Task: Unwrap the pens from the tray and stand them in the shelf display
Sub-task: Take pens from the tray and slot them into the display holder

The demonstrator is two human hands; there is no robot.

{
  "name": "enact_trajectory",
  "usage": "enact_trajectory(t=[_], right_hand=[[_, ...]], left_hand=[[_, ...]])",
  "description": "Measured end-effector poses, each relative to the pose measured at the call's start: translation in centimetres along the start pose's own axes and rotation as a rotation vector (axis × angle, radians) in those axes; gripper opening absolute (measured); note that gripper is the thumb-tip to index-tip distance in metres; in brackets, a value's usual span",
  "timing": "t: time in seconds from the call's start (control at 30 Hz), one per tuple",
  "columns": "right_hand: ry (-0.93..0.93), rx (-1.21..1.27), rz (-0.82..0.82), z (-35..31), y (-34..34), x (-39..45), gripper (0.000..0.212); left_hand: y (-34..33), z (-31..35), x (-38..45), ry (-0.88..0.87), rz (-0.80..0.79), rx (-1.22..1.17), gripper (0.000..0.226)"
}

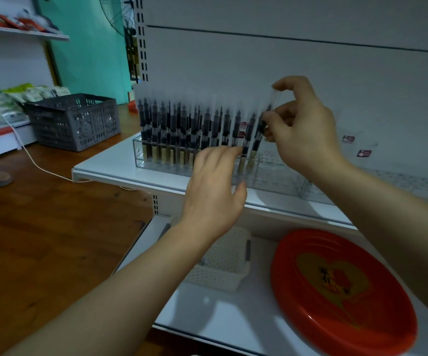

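Observation:
A clear acrylic display [141,152] stands on the upper shelf, filled on its left side with several upright black pens [182,124] in clear sleeves. My right hand [303,129] pinches the top of one sleeved pen [265,119] at the right end of the row, held upright over the display. My left hand [215,186] reaches in below it, fingers curled by the lower ends of the last pens; what they hold is hidden. The red tray [341,294] lies on the lower shelf with no pens showing on it.
A white perforated basket [223,263] sits on the lower shelf left of the tray. The display's right compartments [279,173] hold no pens. A grey crate [76,122] stands on the wooden floor to the left, with a white cable trailing past it.

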State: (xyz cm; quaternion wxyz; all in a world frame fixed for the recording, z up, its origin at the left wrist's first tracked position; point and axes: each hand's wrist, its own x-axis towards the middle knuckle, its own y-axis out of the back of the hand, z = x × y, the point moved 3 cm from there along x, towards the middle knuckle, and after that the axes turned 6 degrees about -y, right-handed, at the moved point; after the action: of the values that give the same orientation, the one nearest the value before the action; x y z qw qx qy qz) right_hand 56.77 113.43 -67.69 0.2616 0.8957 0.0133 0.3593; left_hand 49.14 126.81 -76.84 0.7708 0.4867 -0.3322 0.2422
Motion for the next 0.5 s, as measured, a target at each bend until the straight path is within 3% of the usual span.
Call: enact_trajectory(t=[0.17, 0.5], right_hand=[[0.176, -0.184, -0.033, -0.9, -0.2, -0.4, 0.037], [0.019, -0.113, -0.043, -0.7, -0.8, -0.8, 0.034]], left_hand=[[0.1, -0.1, -0.1, -0.010, -0.013, 0.000, 0.056], [0.2, -0.1, -0.1, -0.020, -0.018, 0.002, 0.059]])
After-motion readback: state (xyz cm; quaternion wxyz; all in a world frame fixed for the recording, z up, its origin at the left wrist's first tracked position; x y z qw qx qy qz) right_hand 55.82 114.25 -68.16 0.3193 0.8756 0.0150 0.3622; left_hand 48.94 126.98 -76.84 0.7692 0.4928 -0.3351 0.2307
